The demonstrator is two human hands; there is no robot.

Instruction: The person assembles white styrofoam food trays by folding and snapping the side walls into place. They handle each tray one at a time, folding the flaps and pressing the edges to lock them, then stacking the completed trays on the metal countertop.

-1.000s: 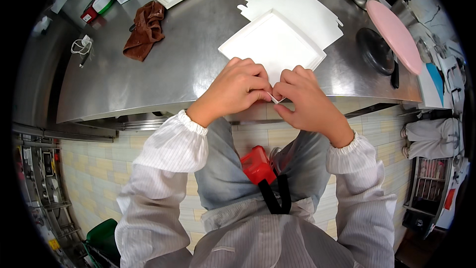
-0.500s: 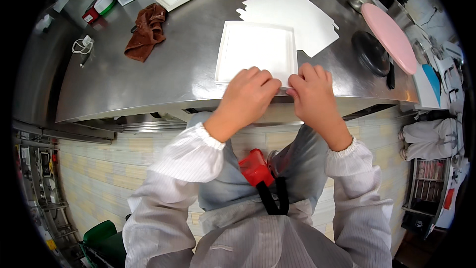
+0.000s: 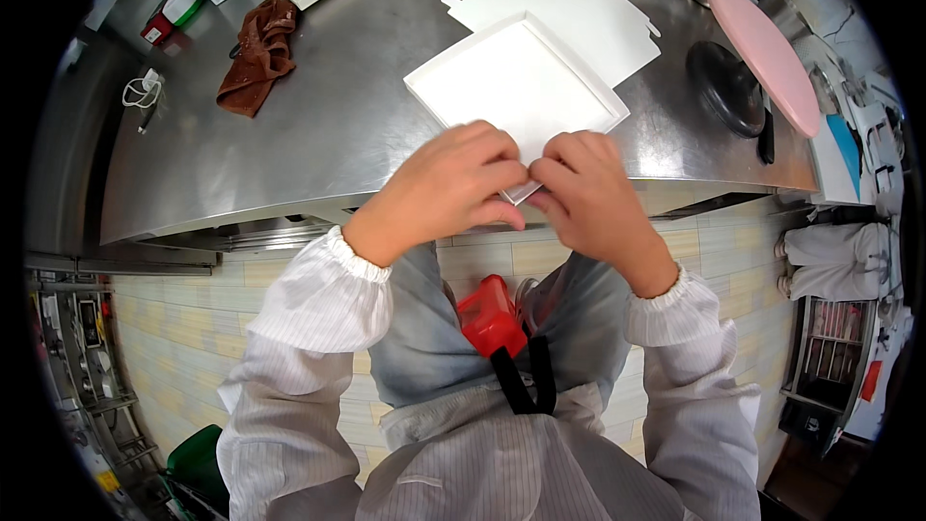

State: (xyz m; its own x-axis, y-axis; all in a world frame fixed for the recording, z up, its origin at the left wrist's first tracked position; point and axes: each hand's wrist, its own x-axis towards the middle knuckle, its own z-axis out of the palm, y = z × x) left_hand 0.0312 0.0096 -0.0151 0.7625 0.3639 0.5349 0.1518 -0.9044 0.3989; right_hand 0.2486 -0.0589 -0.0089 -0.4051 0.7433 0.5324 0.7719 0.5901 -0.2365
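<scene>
Head cam: squarish white tray [image 3: 521, 77], upper ctr, corner-down btwn equally near L hand [image 3: 446, 183] (grip unclear) & R hand [image 3: 596, 198] (pinching corner).

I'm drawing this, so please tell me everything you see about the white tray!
The white tray is shallow, square-looking, open-topped, with low walls; it looks like cardboard. It's turned cornerwise, its near corner by the metal table's edge, its far-right side overlapping a flat white sheet. The left hand and right hand touch that near corner.
</scene>
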